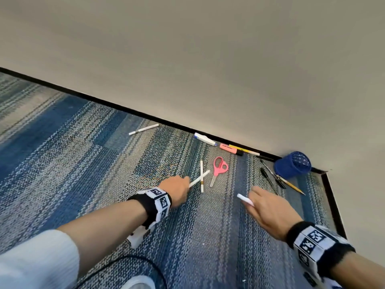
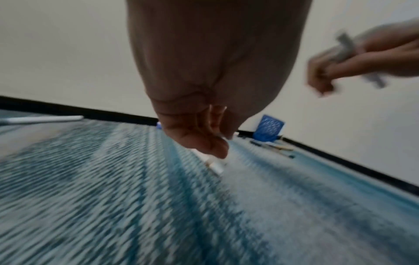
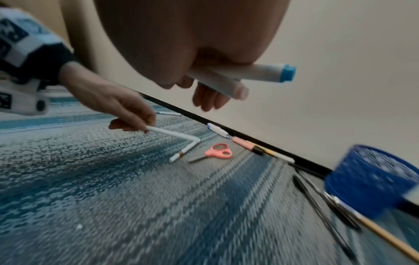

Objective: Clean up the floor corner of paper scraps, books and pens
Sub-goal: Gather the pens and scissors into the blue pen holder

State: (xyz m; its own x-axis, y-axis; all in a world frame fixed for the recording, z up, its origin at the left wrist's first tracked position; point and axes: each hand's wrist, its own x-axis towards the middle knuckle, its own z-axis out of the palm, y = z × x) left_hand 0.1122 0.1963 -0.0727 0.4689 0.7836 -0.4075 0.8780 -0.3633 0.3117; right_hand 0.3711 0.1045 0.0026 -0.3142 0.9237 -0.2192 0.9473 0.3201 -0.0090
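My left hand (image 1: 186, 183) pinches one end of a white pen (image 1: 199, 178) and holds it low over the carpet, crossing a second white pen (image 1: 201, 185) that lies flat. In the right wrist view my right hand (image 3: 204, 89) grips two white markers (image 3: 256, 73), one with a blue cap; only a white tip (image 1: 244, 199) of them shows in the head view. A blue mesh pen holder (image 1: 292, 164) lies tipped over in the corner. Pink scissors (image 1: 218, 167) lie between my hands. In the left wrist view, blurred fingers (image 2: 211, 143) hold the pen (image 2: 215, 165).
Along the black baseboard (image 1: 125, 108) lie a white and blue pen (image 1: 205, 139), a pink highlighter (image 1: 230, 149) and a yellow pen (image 1: 246, 150). Black pens (image 1: 269, 180) and a pencil (image 1: 292, 185) lie beside the holder. Another white pen (image 1: 143, 129) lies further left. A black cable (image 1: 125, 263) runs near my body.
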